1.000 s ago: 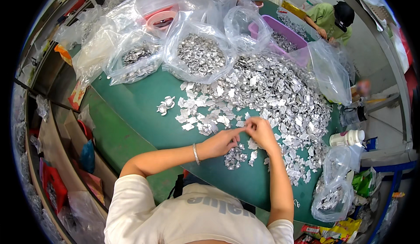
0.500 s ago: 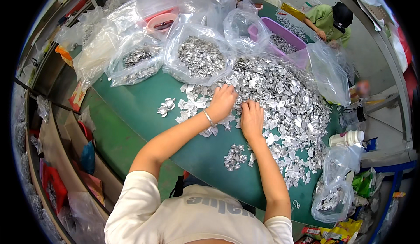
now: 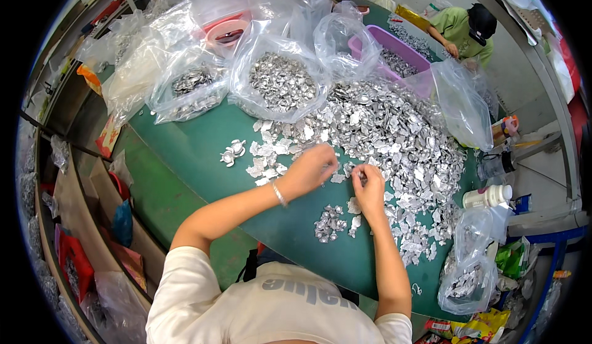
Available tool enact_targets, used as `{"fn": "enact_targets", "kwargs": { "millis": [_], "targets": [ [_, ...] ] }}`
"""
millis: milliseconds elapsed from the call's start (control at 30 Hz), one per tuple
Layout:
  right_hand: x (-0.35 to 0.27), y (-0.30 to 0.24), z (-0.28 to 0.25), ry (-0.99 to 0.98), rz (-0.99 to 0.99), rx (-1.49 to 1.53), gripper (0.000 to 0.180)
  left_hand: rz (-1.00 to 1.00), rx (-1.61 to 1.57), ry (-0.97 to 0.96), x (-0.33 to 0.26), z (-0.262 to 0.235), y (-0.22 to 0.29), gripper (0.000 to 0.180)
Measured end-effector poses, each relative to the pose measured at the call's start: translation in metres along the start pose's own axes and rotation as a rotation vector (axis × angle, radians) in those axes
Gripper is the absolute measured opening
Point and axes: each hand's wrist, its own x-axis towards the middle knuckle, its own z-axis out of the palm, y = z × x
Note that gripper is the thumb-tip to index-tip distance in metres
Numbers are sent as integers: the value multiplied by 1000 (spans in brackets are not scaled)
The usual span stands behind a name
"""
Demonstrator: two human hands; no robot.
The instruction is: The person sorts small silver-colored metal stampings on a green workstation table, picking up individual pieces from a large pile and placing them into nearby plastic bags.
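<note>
A large heap of small silvery metal pieces (image 3: 394,128) covers the middle and right of the green table (image 3: 203,140). At its near edge my left hand (image 3: 313,169), with a bracelet on the wrist, has its fingers curled together; what they hold, if anything, is hidden and slightly blurred. Just to the right, my right hand (image 3: 370,191) pinches a small metal piece (image 3: 362,176) between thumb and fingers. Nearer me lies a small separate cluster of metal pieces (image 3: 330,223). A few more metal pieces (image 3: 233,152) sit apart on the left.
Beyond the heap stand an open clear bag of metal pieces (image 3: 280,82), a smaller filled bag (image 3: 192,88) and a purple bin (image 3: 394,51). A white bottle (image 3: 488,196) and another bag (image 3: 465,279) are at the right. A person in green (image 3: 462,32) works at the far right.
Both hands have drawn back toward me from the heap's edge. My right hand has turned and now pinches a small piece; my left hand's fingers have curled in.
</note>
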Motion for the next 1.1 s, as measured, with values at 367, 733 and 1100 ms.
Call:
{"fn": "enact_targets", "kwargs": {
  "millis": [367,733,1100],
  "targets": [
    [18,12,-1,41,-196,-228,17,100,-102,-276,-48,16,24,6],
    [-8,-17,-29,-506,88,122,20,142,637,-231,11,13,-12,26],
    [9,13,-1,7,-149,-306,10,76,326,-102,11,4,0,23]
  ]
}}
